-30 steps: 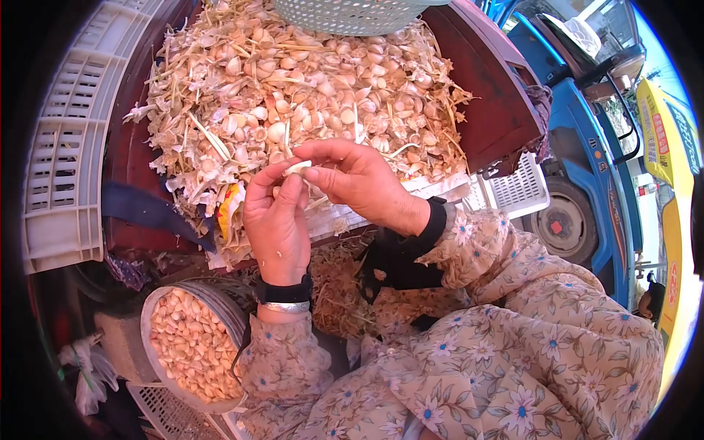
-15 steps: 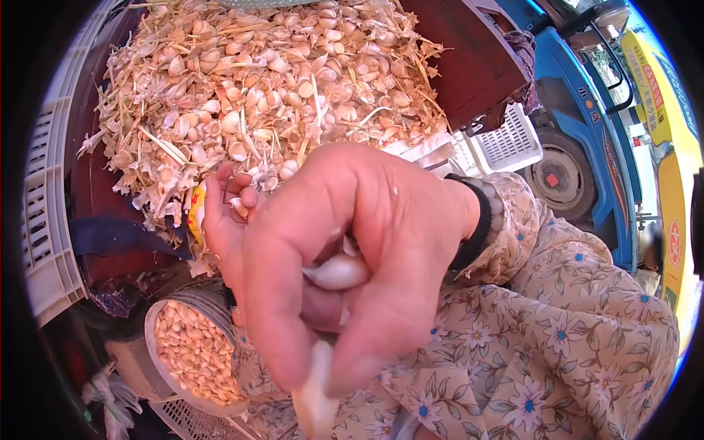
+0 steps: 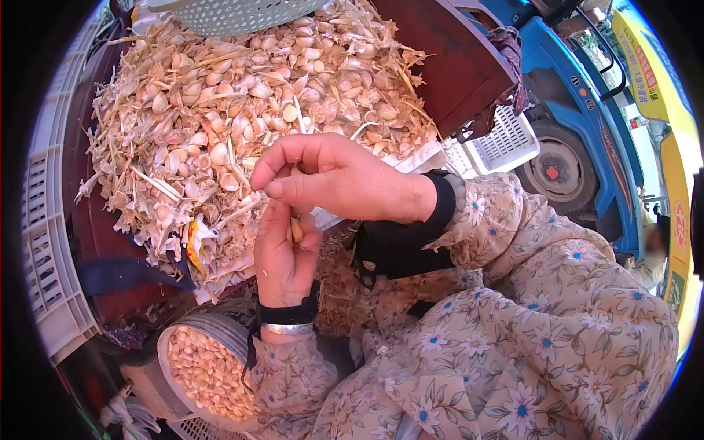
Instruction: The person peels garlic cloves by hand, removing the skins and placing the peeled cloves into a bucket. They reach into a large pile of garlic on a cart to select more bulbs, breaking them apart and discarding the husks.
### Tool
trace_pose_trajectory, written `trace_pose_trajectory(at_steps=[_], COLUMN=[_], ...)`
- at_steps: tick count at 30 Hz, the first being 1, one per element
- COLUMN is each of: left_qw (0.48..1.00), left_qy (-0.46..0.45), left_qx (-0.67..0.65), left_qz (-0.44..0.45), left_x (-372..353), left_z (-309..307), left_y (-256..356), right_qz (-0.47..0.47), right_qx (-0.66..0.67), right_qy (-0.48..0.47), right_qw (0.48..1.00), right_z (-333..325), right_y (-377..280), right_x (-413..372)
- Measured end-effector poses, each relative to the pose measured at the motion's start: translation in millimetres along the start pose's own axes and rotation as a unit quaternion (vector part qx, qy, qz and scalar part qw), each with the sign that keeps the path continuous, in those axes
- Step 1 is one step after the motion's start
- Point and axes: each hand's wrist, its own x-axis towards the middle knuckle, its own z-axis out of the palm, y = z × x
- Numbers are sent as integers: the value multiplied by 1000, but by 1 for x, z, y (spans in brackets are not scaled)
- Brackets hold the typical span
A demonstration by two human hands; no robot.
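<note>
My right hand (image 3: pixel 348 180) is closed in a pinch, with thumb and forefinger tips together and a pale garlic clove partly showing between the fingers. Just below it, my left hand (image 3: pixel 286 257) is palm up with curled fingers, holding a garlic clove (image 3: pixel 296 230) against them. The two hands meet, and the right one covers the left fingertips. Both are over the near edge of a broad heap of unpeeled garlic cloves (image 3: pixel 220 103), mixed with dry skins and stalks. At lower left, a tilted bucket (image 3: pixel 166 363) holds many peeled cloves (image 3: pixel 209 374).
A pale green mesh basket (image 3: pixel 242 17) sits on the heap's far side. The dark red table (image 3: pixel 458 70) carries the heap. White crates stand at left (image 3: pixel 55 242) and right (image 3: pixel 506 139). Beyond are a blue vehicle (image 3: pixel 568 110) and yellow sign (image 3: pixel 678 176).
My right hand has moved from close to the camera, where it pinched a clove, away to the heap's edge beside my left hand. The clove at its fingertips is no longer visible there.
</note>
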Motion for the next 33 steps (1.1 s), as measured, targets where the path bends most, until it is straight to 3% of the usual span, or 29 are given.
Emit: trace_pose_trajectory(at_steps=[3,6,10,14,19,21,24,26,27,29,32,33], left_qw=[997,995,993,979,919,959,983,988,984,970,879,860], left_qy=[-44,9,-42,-9,44,12,-45,-88,-127,-208,-459,-488], left_qx=[31,64,43,142,291,190,83,20,18,16,27,11], left_qz=[47,70,99,145,264,208,156,122,124,129,127,146], left_x=[-2,-3,6,-3,-19,-22,-28,-35,-42,-60,-85,-93], left_z=[2,13,-5,3,14,14,13,14,16,27,58,69], left_y=[0,1,-3,3,6,13,21,25,27,32,44,44], right_qz=[20,-5,14,-91,-139,-127,-217,-254,-275,-228,-156,-132], right_qx=[84,106,47,43,-241,-361,-542,-568,-580,-605,-644,-658], right_qy=[96,129,50,86,175,185,119,123,125,125,116,112], right_qw=[992,986,998,991,944,905,803,773,757,753,740,733], right_z=[5,5,14,5,-36,-44,-55,-57,-56,-46,-38,-38], right_y=[18,38,33,39,34,32,44,52,55,50,46,45], right_x=[5,12,5,14,37,42,57,67,72,76,84,86])
